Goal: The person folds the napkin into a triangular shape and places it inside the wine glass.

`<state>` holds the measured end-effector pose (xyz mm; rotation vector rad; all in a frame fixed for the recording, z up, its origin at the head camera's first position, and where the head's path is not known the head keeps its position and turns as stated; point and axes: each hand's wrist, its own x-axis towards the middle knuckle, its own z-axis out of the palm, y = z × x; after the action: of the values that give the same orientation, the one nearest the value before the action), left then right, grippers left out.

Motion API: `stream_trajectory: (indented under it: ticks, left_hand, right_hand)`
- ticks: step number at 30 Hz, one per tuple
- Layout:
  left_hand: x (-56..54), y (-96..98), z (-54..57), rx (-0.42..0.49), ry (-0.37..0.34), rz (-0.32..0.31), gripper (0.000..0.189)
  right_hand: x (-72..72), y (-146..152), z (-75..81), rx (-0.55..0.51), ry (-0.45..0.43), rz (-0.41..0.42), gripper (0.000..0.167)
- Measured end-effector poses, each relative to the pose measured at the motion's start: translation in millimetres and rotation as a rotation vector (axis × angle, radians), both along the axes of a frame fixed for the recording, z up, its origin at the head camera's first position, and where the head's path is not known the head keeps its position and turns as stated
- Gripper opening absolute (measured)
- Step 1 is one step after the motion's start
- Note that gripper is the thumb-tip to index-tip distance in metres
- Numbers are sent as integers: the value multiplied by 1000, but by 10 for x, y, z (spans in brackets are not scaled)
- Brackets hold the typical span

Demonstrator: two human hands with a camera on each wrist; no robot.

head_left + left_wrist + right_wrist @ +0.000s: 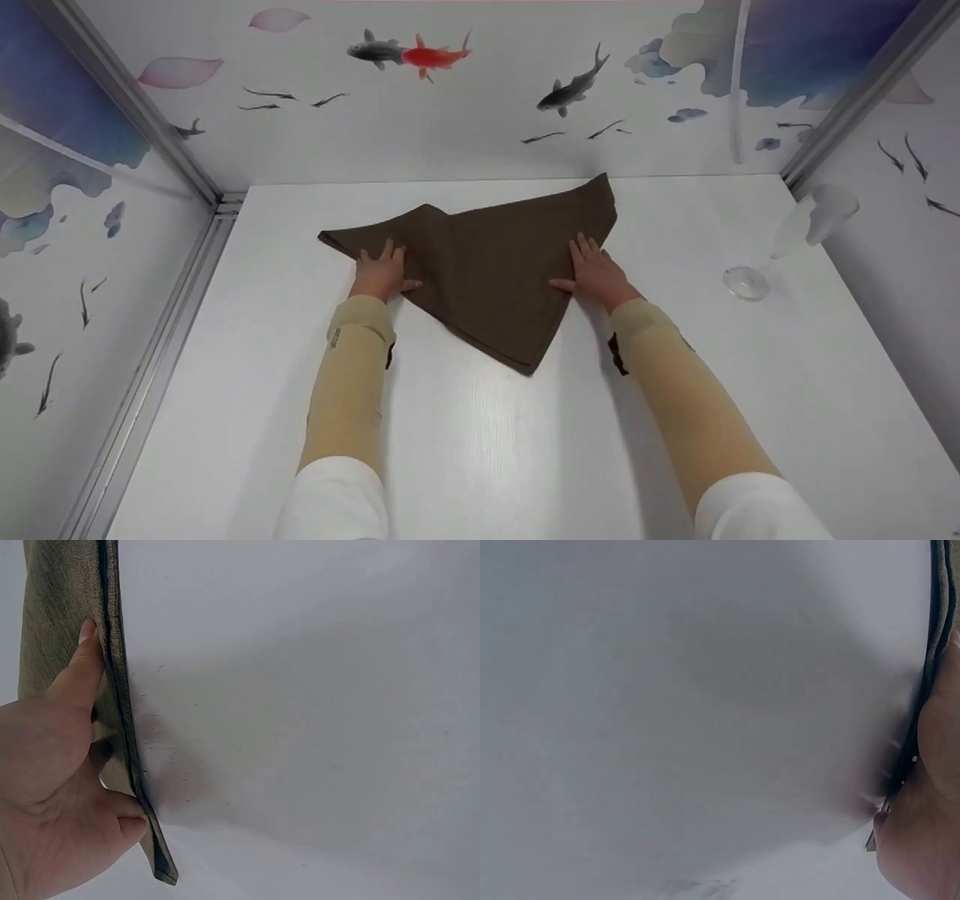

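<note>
A dark brown cloth [495, 262], folded into layers, lies on the white table with one corner pointing toward me. My left hand [380, 274] rests on its left edge, fingers spread over the fabric. On the opposite edge my right hand [596, 277] lies with extended fingers, its thumb reaching inward. In the left wrist view the left thumb [79, 675] lies along the stacked hems of the cloth [60, 607]. The right wrist view catches only part of the right hand [930, 795] beside the cloth's edge [941, 600].
A clear glass goblet lies toward the table's right edge, its round base [746, 283] nearer and its bowl [829, 210] by the side wall. White panels with painted fish [439, 56] and metal posts [862, 90] bound the white table [480, 450] at the back and sides.
</note>
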<state>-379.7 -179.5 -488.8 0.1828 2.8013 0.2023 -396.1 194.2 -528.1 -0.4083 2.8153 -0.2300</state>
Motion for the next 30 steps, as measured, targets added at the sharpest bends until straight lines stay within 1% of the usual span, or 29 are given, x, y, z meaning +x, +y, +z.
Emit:
stream_trajectory:
  ticks: [5,11,16,21,26,30]
  left_hand:
    - [43,2,18,0,36,8,79]
    - [42,-11,-12,-26,21,19,79]
    - [24,-23,-55,-14,10,30,80]
    - [42,-43,-77,-5,5,42,80]
    - [59,-32,-103,-36,9,37,79]
    - [65,26,-106,-65,22,35,81]
  right_hand:
    - [16,63,16,12,10,-12,94]
    - [65,114,16,32,26,-17,94]
    - [142,150,2,49,40,-26,93]
    - [218,133,-4,46,21,-48,95]
    - [297,96,27,56,17,-83,95]
    - [372,87,49,80,16,-94,95]
